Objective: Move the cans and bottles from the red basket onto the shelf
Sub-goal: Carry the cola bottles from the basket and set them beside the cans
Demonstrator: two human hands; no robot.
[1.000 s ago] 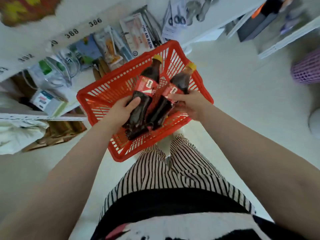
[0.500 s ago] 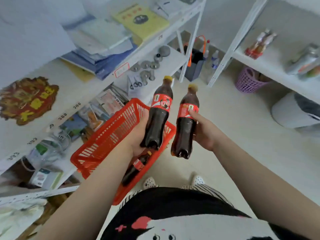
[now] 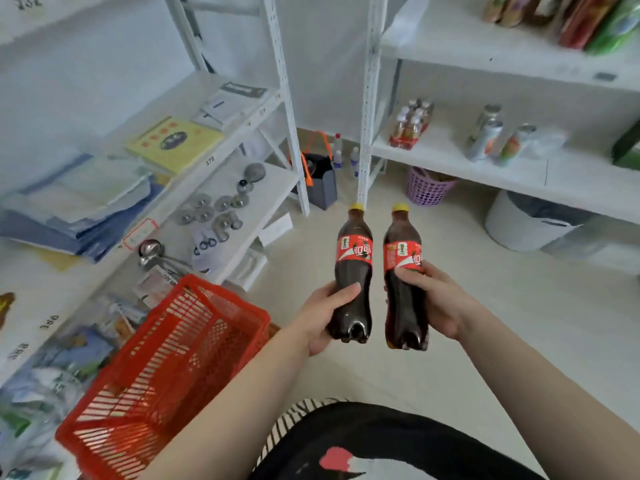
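White metal shelving (image 3: 450,157) takes up most of the view, one rack on the left and one on the right, with pale floor between them. On the right rack's middle shelf there's a shrink-wrapped pack of small bottles (image 3: 410,124) and a few silver cans (image 3: 485,138), some standing and some tipped over.

Down at lower left sits the red plastic mesh basket (image 3: 166,368), tilted toward the camera; can't really tell what's inside, the mesh is blurry. A small purple mesh basket (image 3: 427,188) sits on the floor under the right rack, contents too small to make out.

Both dark cola bottles with red labels and yellow caps are up in the air over the floor, well clear of the red basket, side by side but not touching. Long axes run pretty much upright, caps pointing up and away toward the shelves.

Left hand (image 3: 322,318) has its fingers wrapped round the lower body of the left cola bottle (image 3: 353,271). Right hand (image 3: 434,299) fingers are closed round the middle of the right cola bottle (image 3: 403,275), thumb on the label edge.
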